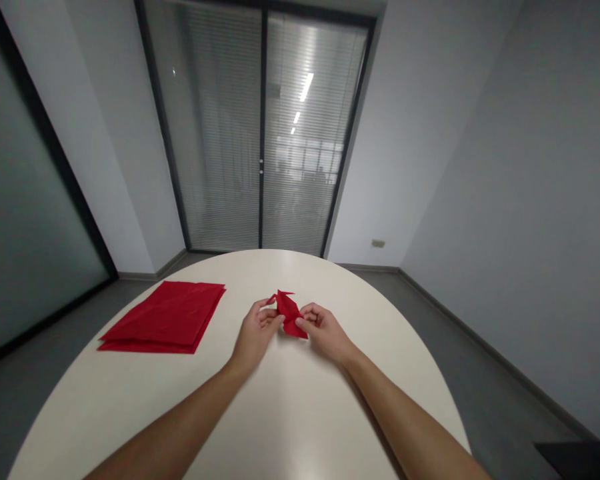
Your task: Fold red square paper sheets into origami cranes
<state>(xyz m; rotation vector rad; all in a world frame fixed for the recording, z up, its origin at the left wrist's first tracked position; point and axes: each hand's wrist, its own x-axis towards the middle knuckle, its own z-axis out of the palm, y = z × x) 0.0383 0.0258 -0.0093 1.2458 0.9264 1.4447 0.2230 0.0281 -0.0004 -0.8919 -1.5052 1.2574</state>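
A small folded piece of red paper is held just above the round white table, near its middle. My left hand pinches its left side with curled fingers. My right hand pinches its lower right corner between thumb and fingers. Pointed flaps of the paper stick up between the two hands. Both forearms reach in from the bottom edge of the view.
A stack of flat red paper sheets lies on the table to the left of my hands. Beyond the table stand glass doors with blinds, grey walls and a grey floor. A dark object shows at the bottom right.
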